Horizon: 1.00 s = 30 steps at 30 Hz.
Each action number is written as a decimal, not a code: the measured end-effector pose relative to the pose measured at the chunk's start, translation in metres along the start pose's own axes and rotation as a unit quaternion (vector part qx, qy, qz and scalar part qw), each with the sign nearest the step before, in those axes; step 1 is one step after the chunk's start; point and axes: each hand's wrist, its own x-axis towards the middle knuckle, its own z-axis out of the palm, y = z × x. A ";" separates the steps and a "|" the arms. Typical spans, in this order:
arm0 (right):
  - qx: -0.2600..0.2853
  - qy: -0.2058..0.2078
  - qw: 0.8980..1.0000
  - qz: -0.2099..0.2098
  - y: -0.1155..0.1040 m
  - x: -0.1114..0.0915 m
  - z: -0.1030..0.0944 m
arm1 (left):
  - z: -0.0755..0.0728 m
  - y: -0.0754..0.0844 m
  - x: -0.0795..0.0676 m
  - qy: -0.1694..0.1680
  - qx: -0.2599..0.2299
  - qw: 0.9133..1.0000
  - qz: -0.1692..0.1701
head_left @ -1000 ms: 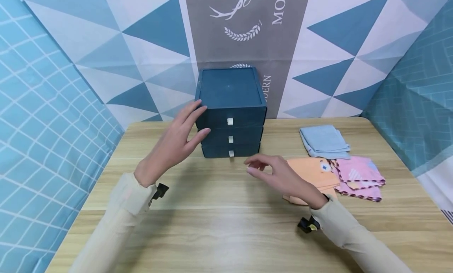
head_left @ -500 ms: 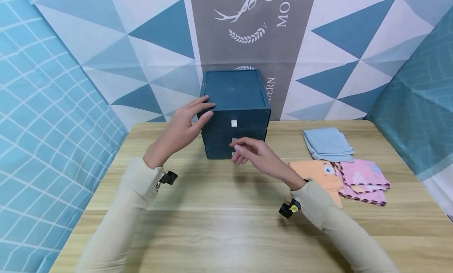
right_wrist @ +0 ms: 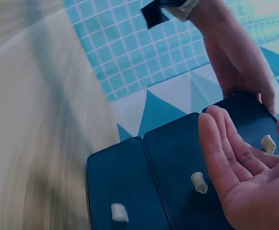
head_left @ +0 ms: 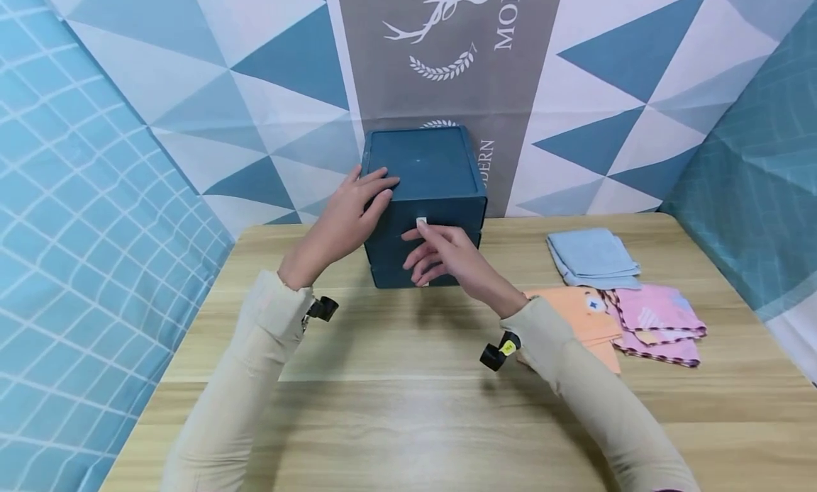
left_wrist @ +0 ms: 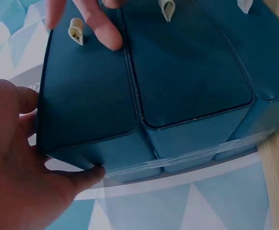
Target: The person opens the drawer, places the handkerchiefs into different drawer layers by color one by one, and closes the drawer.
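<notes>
A dark blue three-drawer box (head_left: 424, 159) stands at the back of the wooden table. My left hand (head_left: 338, 219) rests on its upper left corner, fingers over the top edge; the left wrist view has another finger along the side wall. My right hand (head_left: 454, 259) is at the top drawer's front, thumb and index fingertips right by the small white pull tab (head_left: 421, 221). That tab (left_wrist: 76, 31) shows between two spread fingers in the left wrist view, and its remaining fingers are extended. Two lower tabs, the middle tab (right_wrist: 199, 182) and bottom tab (right_wrist: 119, 212), show in the right wrist view.
Right of the box lie folded cloths: a light blue cloth (head_left: 590, 254), an orange cloth (head_left: 577, 318) and a pink cloth (head_left: 660, 311) with a checked border. A patterned backdrop (head_left: 281, 74) hangs directly behind the box.
My right hand has moved left and up from beside the box to the top drawer's tab. The left hand has moved right and settled onto the box's corner. The drawers look unmoved.
</notes>
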 end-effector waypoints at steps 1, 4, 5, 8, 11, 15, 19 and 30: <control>0.006 0.001 1.000 0.004 -0.001 0.002 0.001 | 0.000 0.000 0.000 -0.008 0.001 1.000 -0.007; 0.022 0.006 1.000 0.010 -0.001 0.005 0.001 | -0.001 0.002 0.001 -0.018 -0.016 1.000 -0.020; 0.026 0.007 1.000 0.011 -0.001 0.005 0.001 | -0.002 0.002 0.001 -0.020 -0.024 0.999 -0.022; 0.040 0.010 0.999 0.009 -0.001 0.006 0.002 | -0.003 0.004 0.001 -0.021 -0.049 0.998 -0.031; 0.054 0.006 0.999 0.005 0.000 0.006 0.002 | -0.005 0.004 0.001 -0.023 -0.066 0.997 -0.042; 0.068 -0.001 0.998 -0.002 0.001 0.007 0.002 | -0.008 0.003 0.001 -0.029 -0.089 0.994 -0.059; 0.065 0.006 0.998 -0.007 0.002 0.006 0.001 | -0.011 0.003 0.002 -0.047 -0.113 0.989 -0.077; 0.034 0.013 0.999 -0.014 0.003 0.002 0.001 | -0.018 0.002 0.001 -0.072 -0.115 0.987 -0.088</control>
